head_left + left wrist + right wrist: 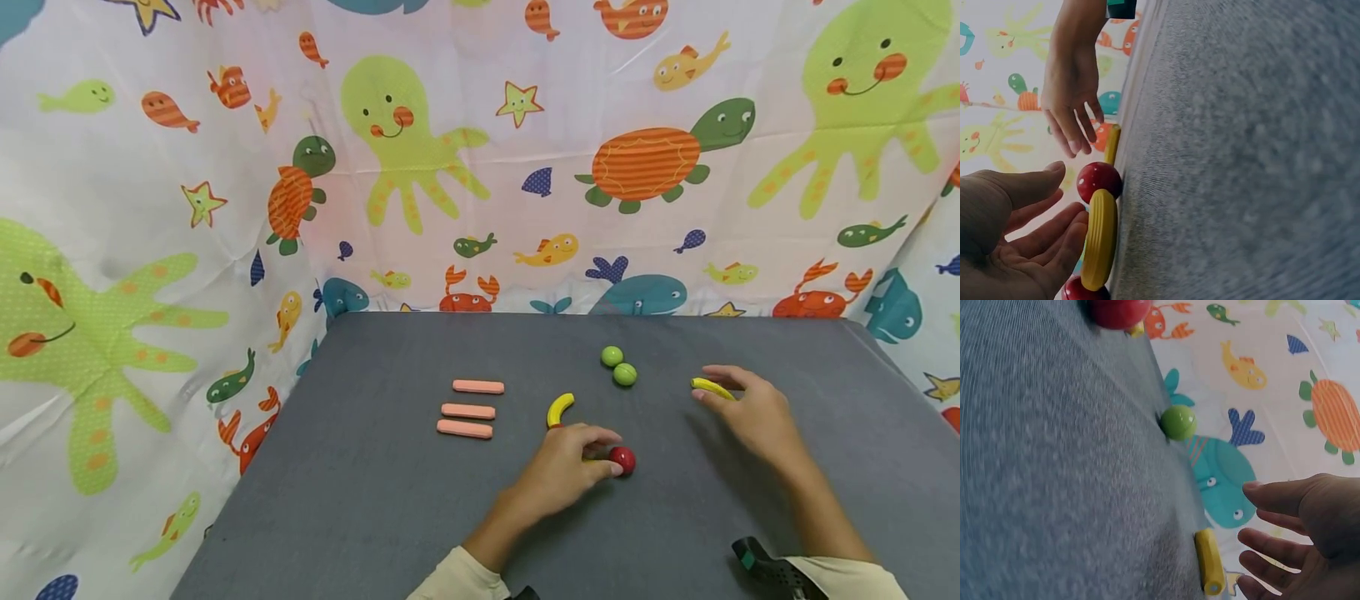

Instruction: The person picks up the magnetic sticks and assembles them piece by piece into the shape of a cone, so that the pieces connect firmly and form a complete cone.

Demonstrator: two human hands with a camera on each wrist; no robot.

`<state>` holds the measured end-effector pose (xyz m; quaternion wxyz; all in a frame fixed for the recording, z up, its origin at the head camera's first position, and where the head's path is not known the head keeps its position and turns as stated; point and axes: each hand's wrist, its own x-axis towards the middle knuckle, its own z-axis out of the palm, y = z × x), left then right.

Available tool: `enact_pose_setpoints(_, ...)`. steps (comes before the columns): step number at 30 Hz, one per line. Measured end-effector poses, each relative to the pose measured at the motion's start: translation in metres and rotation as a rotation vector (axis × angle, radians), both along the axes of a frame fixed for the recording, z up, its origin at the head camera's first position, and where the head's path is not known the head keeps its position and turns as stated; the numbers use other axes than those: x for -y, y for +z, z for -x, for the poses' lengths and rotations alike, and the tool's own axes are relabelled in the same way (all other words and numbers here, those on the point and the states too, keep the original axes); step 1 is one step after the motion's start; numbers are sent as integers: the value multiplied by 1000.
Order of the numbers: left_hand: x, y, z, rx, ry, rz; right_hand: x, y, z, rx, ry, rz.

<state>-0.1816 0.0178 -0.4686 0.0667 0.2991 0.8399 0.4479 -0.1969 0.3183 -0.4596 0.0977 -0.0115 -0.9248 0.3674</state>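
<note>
My left hand (pixel 558 469) reaches over the table beside a shiny red ball (pixel 622 460), its thumb and fingers apart. A yellow toy banana (pixel 1100 240) lies right at its fingertips, mostly hidden under the hand in the head view. A second red ball (pixel 1084 289) shows low in the left wrist view. Just beyond the hand lies another curved toy banana (pixel 560 410). My right hand (pixel 757 417) hovers at the right with fingers spread about a third toy banana (pixel 711 387); the right wrist view shows a gap between that hand and the banana.
Two green balls (pixel 624 374) sit together toward the back of the grey table (pixel 360 500). Several pink sausage-like sticks (pixel 468 412) lie in parallel at left. A curtain (pixel 450 275) printed with sea animals hangs along the table's back and left edges.
</note>
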Motion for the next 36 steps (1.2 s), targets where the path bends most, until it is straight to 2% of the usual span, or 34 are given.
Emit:
enact_pose_setpoints(4,0,-2,2,41,-15,-17,-7,-3,3,36,3,-19)
enact_pose_setpoints(9,1,-5,4,39,-21,-19,-11,-6,5,98,15,-59)
enact_pose_setpoints(17,1,-5,5,51,-33,-27,-14,-10,5,62,26,-77)
enact_pose_setpoints(22,0,-4,5,52,-37,-19,-13,-9,5,125,66,-94)
enact_pose_setpoints(28,-1,-5,5,18,-32,41,-7,-6,5,228,91,-96)
enact_pose_setpoints(36,-4,-6,4,-57,-43,134,-2,1,2,291,152,-62)
